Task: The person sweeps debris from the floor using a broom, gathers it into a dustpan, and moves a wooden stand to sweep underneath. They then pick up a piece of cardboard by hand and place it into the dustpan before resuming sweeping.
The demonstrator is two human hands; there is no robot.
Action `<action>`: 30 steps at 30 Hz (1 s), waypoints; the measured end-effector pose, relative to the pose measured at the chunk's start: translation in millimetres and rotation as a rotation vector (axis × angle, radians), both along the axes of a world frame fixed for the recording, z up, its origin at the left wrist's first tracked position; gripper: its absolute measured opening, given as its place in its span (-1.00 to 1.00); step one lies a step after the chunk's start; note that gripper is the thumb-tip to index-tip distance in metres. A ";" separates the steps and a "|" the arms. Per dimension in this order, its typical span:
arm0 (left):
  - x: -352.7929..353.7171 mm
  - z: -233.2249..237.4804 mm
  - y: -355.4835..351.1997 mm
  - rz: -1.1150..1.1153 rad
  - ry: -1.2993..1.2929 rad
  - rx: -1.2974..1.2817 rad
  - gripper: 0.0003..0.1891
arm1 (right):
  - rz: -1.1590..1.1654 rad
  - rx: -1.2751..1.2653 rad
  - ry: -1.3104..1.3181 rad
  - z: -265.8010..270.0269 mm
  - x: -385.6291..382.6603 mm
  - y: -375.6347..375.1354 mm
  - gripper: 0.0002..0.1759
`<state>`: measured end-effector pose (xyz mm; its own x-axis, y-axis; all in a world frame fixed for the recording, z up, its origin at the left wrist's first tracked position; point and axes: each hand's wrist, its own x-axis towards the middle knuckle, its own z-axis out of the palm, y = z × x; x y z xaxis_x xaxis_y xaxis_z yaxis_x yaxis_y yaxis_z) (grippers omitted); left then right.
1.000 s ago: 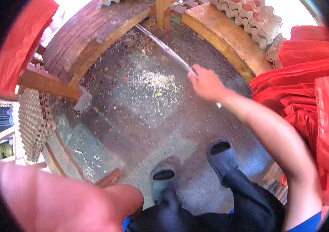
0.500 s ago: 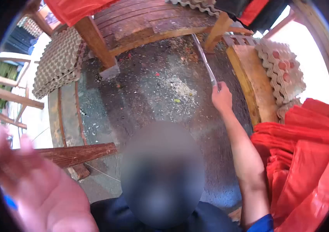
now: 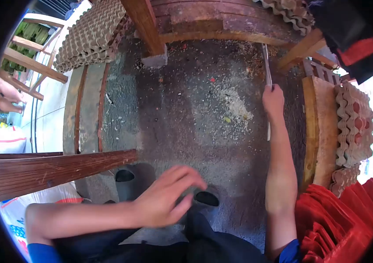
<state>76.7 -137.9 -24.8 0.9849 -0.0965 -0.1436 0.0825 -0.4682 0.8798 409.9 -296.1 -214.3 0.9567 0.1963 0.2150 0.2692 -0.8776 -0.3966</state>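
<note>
i have the right hand (image 3: 274,100) clamped round the stick (image 3: 267,65), which points to twelve o'clock; the left hand (image 3: 166,197), fingers apart, holds nothing. a careless swing towards one o'clock could knock the stick against the post (image 3: 302,49).

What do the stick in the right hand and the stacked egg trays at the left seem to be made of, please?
Stick: possibly metal or plastic, glossy; its pale, bright shine leaves both open. Egg trays: probably moulded paper pulp, matt; the dull grey-brown colour and bumpy cups suggest this.
</note>
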 end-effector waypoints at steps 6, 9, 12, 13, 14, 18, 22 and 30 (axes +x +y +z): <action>89.2 -99.8 -21.5 0.340 -0.195 -0.123 -0.72 | -0.171 1.281 1.077 34.2 -57.7 -5.3 -0.76; 117.4 -114.8 -28.3 0.501 -0.191 -0.284 -0.74 | -0.040 1.847 1.407 39.3 -77.0 -31.5 -0.75; 132.8 -121.5 -24.7 0.551 -0.171 -0.368 -0.77 | 0.032 1.982 1.589 40.8 -103.9 -59.6 -0.69; 136.9 -123.3 -23.0 0.546 -0.172 -0.375 -0.77 | 0.028 1.980 1.580 41.2 -113.8 -65.5 -0.69; 139.4 -125.2 -20.9 0.570 -0.136 -0.393 -0.78 | 0.014 2.005 1.643 41.3 -125.8 -68.8 -0.65; 148.4 -142.2 -11.7 0.571 -0.103 -0.409 -0.77 | -0.019 1.964 1.730 50.5 -170.8 -79.6 -0.59; 164.1 -151.2 -9.0 0.553 -0.017 -0.463 -0.75 | -0.112 1.769 1.721 59.4 -211.1 -95.4 -0.58; 233.2 -177.5 -14.4 0.673 0.146 -0.750 -0.66 | -0.259 1.665 1.812 60.9 -296.7 -134.3 -0.58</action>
<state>309.9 -152.3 -202.2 0.8459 0.3564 -0.3967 0.2548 0.3834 0.8878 113.2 -430.5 -153.4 0.2775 0.6948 -0.6635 -0.9528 0.2876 -0.0973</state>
